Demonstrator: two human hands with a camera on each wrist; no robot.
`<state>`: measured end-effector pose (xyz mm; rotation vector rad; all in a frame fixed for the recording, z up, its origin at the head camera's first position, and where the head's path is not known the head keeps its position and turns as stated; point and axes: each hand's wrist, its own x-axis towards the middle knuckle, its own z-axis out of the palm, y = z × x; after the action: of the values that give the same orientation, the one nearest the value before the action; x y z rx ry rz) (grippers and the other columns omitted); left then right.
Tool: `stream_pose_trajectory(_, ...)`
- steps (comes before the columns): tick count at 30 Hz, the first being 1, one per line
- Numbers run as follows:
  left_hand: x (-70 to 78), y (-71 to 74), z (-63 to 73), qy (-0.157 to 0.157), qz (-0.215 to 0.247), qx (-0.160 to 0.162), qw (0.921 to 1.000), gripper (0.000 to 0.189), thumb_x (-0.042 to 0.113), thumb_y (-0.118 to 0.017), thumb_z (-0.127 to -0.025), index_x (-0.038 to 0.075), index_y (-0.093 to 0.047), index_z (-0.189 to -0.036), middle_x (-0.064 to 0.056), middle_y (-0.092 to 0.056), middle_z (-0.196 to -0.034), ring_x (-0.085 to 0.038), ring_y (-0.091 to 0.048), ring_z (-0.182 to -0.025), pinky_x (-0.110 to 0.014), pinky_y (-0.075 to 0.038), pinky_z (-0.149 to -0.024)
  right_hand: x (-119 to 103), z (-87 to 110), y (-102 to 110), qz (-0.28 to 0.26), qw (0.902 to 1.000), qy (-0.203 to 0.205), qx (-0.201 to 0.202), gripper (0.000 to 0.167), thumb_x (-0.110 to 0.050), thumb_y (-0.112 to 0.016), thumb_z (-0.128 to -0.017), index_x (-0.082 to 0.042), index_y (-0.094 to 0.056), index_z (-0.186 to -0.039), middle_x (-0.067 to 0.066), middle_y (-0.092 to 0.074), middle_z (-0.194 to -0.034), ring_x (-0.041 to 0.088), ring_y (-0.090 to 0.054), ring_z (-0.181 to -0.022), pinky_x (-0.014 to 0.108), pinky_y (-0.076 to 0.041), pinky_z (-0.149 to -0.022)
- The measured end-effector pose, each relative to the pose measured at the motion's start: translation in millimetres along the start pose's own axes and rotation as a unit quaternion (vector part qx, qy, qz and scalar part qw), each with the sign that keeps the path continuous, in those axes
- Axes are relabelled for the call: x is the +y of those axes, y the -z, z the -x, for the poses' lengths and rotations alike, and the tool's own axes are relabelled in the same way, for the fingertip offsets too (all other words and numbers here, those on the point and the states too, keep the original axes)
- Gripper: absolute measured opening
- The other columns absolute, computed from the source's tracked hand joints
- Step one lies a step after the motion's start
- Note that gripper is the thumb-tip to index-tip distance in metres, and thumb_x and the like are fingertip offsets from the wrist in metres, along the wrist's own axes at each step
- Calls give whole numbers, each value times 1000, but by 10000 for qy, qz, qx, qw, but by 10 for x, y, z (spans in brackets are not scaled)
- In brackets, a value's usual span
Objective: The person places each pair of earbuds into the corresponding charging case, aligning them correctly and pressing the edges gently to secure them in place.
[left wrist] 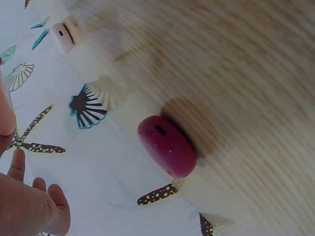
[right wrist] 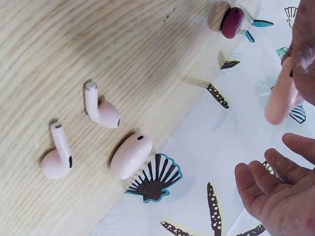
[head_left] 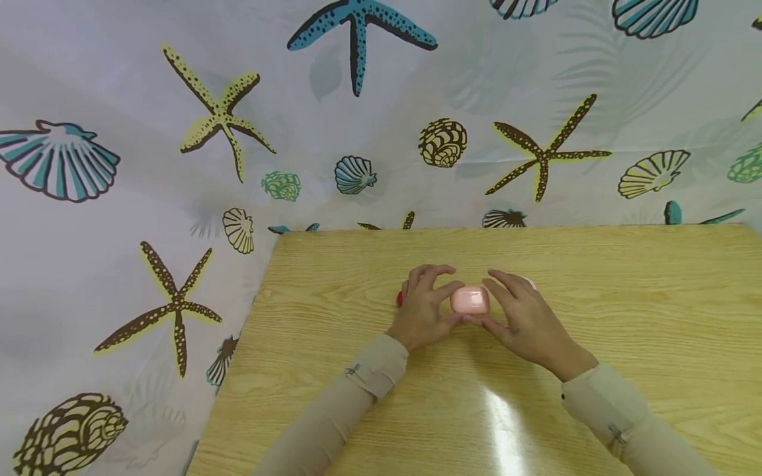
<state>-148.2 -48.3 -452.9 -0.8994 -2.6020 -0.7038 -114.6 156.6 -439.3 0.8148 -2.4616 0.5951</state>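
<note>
A glossy pink earbud case (head_left: 470, 301) is held up between both hands, above the table. My left hand (head_left: 424, 307) pinches its left side, index finger at the top and thumb along the lower edge. On the other side, my right hand (head_left: 530, 324) has its thumb at the bottom and index finger by the upper corner. The right wrist view shows the pink case (right wrist: 280, 96) at a hand's fingers, with other right-hand fingers (right wrist: 275, 189) spread apart from it. Whether its lid is open cannot be made out.
A dark red case (left wrist: 167, 146) lies beyond the left hand, mostly hidden in the head view. Beyond the right hand lie a pale pink case (right wrist: 131, 156) and two pale pink earbuds, one earbud (right wrist: 102, 105) beside it. Shell-printed cloth (head_left: 357, 132) hangs behind the wooden table (head_left: 655, 317).
</note>
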Motion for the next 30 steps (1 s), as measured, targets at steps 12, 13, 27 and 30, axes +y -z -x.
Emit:
stream_pose_trajectory(12, -160, -212, -116, 1215, -54, -198, 9924, 47, 48, -78, -75, 25, -70, -116, 1, -42, -148, -37, -25, -139, -58, -24, -99, 60, 145, 99, -18, 9992, -400, -15, 50, -10, -83, -69, 7, -62, -111, 29, -57, -124, 45, -57, -108, 56, -47, -87)
stream_pose_trajectory(13, -176, -224, -121, 1296, -50, -215, 9913, 48, 48, -78, -74, 25, -70, -115, 1, -42, -149, -37, -24, -139, -59, -24, -99, 65, 156, 102, -18, 9992, -399, -6, 49, -10, -83, -69, 7, -62, -111, 29, -58, -123, 45, -57, -108, 56, -47, -87)
stream_pose_trajectory(27, -346, -342, -93, 1693, -104, -606, 9836, 44, 45, -77, -76, 28, -70, -116, -2, -39, -151, -44, -27, -137, -64, -22, -99, 135, 272, 59, -54, 9996, -203, 169, 44, -11, -80, -73, 8, -63, -109, 28, -59, -120, 44, -58, -108, 56, -47, -88)
stream_pose_trajectory(30, -347, -349, -91, 1803, -84, -750, 9807, 45, 43, -77, -76, 28, -69, -118, -2, -38, -151, -44, -26, -137, -65, -22, -99, 142, 288, 53, -64, 9996, -216, 158, 43, -12, -79, -75, 7, -63, -110, 28, -59, -120, 44, -58, -106, 56, -47, -87)
